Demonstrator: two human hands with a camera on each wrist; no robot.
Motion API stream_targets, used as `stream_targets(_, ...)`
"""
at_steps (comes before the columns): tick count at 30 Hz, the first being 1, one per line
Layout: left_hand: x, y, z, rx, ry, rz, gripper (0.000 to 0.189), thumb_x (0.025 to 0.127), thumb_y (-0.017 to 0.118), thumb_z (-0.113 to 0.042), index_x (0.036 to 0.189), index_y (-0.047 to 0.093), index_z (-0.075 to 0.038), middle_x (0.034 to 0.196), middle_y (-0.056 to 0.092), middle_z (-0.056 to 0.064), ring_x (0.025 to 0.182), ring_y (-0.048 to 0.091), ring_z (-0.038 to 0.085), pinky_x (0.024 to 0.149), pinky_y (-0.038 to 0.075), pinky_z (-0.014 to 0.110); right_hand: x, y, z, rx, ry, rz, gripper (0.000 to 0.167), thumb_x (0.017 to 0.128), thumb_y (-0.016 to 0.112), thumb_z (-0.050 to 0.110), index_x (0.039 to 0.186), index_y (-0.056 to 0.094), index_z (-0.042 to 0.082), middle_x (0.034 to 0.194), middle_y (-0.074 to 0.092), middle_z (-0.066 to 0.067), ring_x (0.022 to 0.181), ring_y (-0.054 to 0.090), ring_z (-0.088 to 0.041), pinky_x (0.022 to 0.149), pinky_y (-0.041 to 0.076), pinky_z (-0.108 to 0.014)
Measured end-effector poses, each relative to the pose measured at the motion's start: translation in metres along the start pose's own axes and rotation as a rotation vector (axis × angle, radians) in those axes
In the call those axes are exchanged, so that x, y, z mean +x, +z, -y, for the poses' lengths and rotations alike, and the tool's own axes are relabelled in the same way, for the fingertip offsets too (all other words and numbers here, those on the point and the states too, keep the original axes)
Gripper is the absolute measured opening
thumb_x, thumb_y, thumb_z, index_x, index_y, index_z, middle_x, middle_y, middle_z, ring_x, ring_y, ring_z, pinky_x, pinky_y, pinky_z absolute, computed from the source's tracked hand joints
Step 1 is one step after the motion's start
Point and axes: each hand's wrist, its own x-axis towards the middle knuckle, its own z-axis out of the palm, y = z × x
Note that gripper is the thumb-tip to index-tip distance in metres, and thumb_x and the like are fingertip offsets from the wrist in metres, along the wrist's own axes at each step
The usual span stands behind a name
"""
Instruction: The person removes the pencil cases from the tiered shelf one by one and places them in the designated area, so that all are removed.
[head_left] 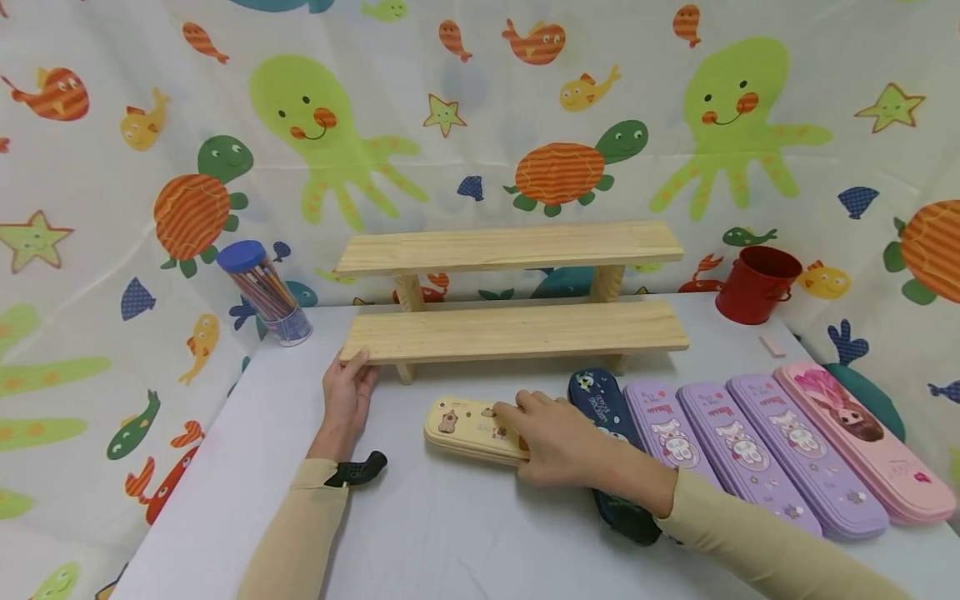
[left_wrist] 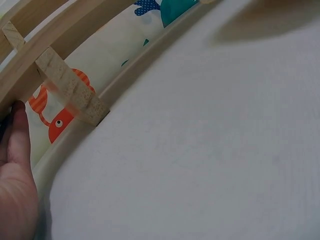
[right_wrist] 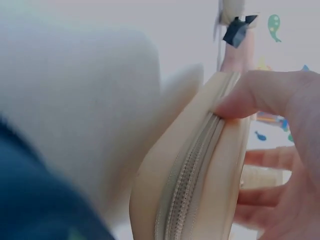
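My right hand (head_left: 558, 437) grips a cream zippered pencil case (head_left: 468, 425) with small bear pictures on its lid. In the right wrist view the thumb presses beside the zipper (right_wrist: 187, 190), while the other fingers spread over the lid. The case is close over the white table, lying crosswise in front of the shelf. My left hand (head_left: 348, 392) holds the left end of the lower board of a two-tier wooden shelf (head_left: 517, 329). A dark blue pencil case (head_left: 600, 400) lies partly hidden under my right forearm.
To the right lie several purple pencil cases (head_left: 738, 442) and a pink one (head_left: 862, 442), side by side. A red bucket (head_left: 757, 283) stands at the back right, near a small pink block (head_left: 772, 345). At the back left is a blue-lidded tub of pencils (head_left: 266, 292).
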Motion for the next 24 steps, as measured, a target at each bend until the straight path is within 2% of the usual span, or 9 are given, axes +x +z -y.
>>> stream_targets(8, -0.001, 0.001, -0.002, -0.004, -0.002, 0.004, 0.064, 0.100, 0.059, -0.018, 0.156, 0.028, -0.013, 0.158, 0.038, 0.009, 0.142, 0.044, 0.018, 0.115, 0.044, 0.025, -0.006, 0.000, 0.008, 0.014, 0.123, -0.048, 0.060, 0.066, 0.074, 0.025, 0.123, 0.055, 0.022, 0.086, 0.046, 0.006, 0.072, 0.041, -0.009, 0.048, 0.030, -0.019)
stream_targets(12, -0.001, -0.001, -0.002, -0.005, -0.004, -0.003, 0.063, 0.100, 0.059, -0.017, 0.156, 0.029, -0.014, 0.158, 0.038, 0.010, 0.141, 0.045, 0.017, 0.114, 0.044, 0.025, -0.011, -0.003, 0.012, 0.028, 0.190, -0.100, 0.055, 0.065, 0.073, 0.025, 0.118, 0.055, 0.022, 0.080, 0.043, 0.007, 0.067, 0.039, -0.008, 0.046, 0.029, -0.019)
stream_targets(15, 0.000, -0.003, -0.003, -0.007, -0.002, 0.002, 0.063, 0.100, 0.059, -0.017, 0.156, 0.028, -0.014, 0.158, 0.037, 0.010, 0.141, 0.044, 0.017, 0.113, 0.045, 0.024, -0.015, -0.006, 0.015, 0.042, 0.240, -0.131, 0.056, 0.066, 0.072, 0.025, 0.120, 0.056, 0.022, 0.080, 0.045, 0.007, 0.066, 0.039, -0.008, 0.046, 0.029, -0.018)
stream_targets(20, 0.000, -0.004, -0.004, -0.014, -0.005, 0.013, 0.063, 0.101, 0.057, -0.016, 0.156, 0.026, -0.013, 0.159, 0.035, 0.010, 0.142, 0.042, 0.017, 0.112, 0.045, 0.022, -0.020, -0.004, 0.019, 0.074, 0.332, -0.114, 0.055, 0.068, 0.075, 0.028, 0.120, 0.056, 0.024, 0.083, 0.048, 0.006, 0.068, 0.041, -0.008, 0.048, 0.032, -0.019)
stream_targets(24, 0.000, -0.001, -0.002, -0.026, -0.015, 0.017, 0.063, 0.101, 0.058, -0.016, 0.156, 0.027, -0.013, 0.159, 0.036, 0.010, 0.142, 0.043, 0.017, 0.111, 0.047, 0.021, -0.025, 0.001, 0.024, 0.066, 0.397, -0.109, 0.058, 0.069, 0.075, 0.028, 0.124, 0.057, 0.020, 0.083, 0.049, 0.002, 0.068, 0.042, -0.012, 0.046, 0.032, -0.022)
